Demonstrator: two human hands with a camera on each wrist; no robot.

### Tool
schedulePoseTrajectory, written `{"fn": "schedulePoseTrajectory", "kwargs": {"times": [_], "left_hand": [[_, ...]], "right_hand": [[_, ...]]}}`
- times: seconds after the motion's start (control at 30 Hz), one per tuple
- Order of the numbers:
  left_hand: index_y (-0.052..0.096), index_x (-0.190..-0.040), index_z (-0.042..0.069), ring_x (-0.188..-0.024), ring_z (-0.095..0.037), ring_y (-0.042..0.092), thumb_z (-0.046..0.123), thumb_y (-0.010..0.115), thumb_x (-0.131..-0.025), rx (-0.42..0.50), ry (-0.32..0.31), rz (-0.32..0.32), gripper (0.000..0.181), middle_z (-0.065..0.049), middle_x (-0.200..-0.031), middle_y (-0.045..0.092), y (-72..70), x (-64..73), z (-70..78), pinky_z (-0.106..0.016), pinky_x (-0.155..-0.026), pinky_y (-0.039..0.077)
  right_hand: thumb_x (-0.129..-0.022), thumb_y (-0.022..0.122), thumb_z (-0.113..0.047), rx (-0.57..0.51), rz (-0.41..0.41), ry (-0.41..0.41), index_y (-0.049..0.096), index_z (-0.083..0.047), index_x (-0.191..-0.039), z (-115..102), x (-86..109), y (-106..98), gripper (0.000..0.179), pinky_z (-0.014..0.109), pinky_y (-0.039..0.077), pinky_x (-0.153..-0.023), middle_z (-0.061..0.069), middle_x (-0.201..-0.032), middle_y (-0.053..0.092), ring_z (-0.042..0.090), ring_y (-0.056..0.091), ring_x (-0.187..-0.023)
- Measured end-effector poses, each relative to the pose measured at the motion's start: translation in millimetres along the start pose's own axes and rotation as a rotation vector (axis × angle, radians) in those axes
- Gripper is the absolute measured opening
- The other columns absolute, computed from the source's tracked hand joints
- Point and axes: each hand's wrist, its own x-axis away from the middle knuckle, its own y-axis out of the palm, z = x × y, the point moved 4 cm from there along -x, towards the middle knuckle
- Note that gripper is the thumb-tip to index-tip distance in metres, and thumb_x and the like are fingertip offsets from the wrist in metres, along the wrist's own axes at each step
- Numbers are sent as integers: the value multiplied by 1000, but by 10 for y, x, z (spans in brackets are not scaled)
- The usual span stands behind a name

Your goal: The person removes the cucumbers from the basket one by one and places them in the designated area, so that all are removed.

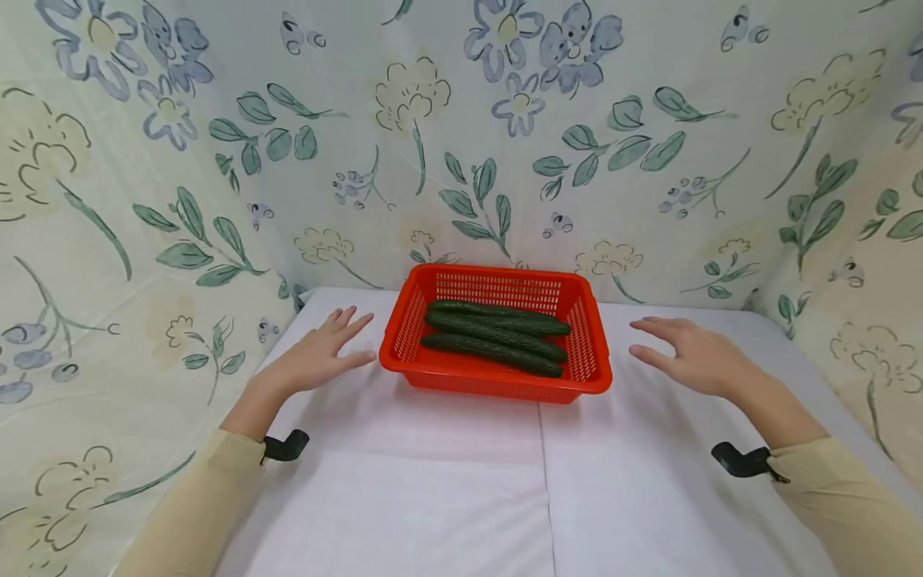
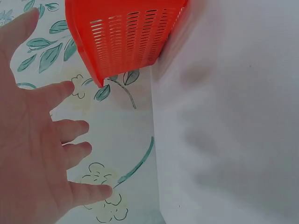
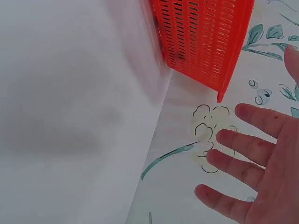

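Beige sleeves (image 1: 195, 505) frame the near edge of the white table (image 1: 461, 497). Left hand (image 1: 317, 357) hovers with fingers spread, holding nothing, just left of the red basket (image 1: 497, 381). Slotted plastic walls and a rolled rim mark the basket; three dark green cucumbers (image 1: 493, 336) lie lengthwise inside. Right hand (image 1: 688, 353) hovers spread and empty, near the basket's right side.
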Motion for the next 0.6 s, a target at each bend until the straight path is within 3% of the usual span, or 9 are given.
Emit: {"fn": "schedulePoseTrajectory", "kwargs": {"times": [0.17, 0.27, 0.47, 0.6], "left_hand": [[33, -158, 30, -151, -34, 26, 79, 43, -90, 66, -2, 47, 84, -5, -164, 32, -70, -48, 72, -71, -110, 30], [45, -152, 23, -141, -33, 43, 74, 49, -91, 128, -3, 94, 79, -5, -153, 49, -84, -100, 148, -66, -106, 40], [50, -146, 17, -131, -32, 51, 54, 61, -95, 223, 35, 200, 64, -7, -143, 55, -64, -233, 285, -57, -100, 49], [50, -146, 16, -128, -31, 52, 47, 62, -96, 273, 46, 221, 60, -8, -140, 55, -14, -296, 328, -54, -97, 52]], "right_hand": [[-97, 49, -65, -27, 92, -42, 60, -12, -139, -42, -52, -122, 69, 59, 54, -84, 18, -127, 66, 37, 62, -111], [-99, 52, -58, -70, 125, -60, 65, -12, -131, -71, -107, -174, 58, 45, 56, -72, 10, -111, 72, 27, 64, -96], [-102, 55, -40, -277, 119, -72, 65, -11, -130, -204, -227, -228, 41, 38, 58, -68, 11, -106, 73, 28, 65, -91], [-103, 54, -33, -389, 133, -104, 65, -8, -128, -294, -334, -263, 37, 36, 57, -69, 10, -101, 72, 27, 66, -87]]}}
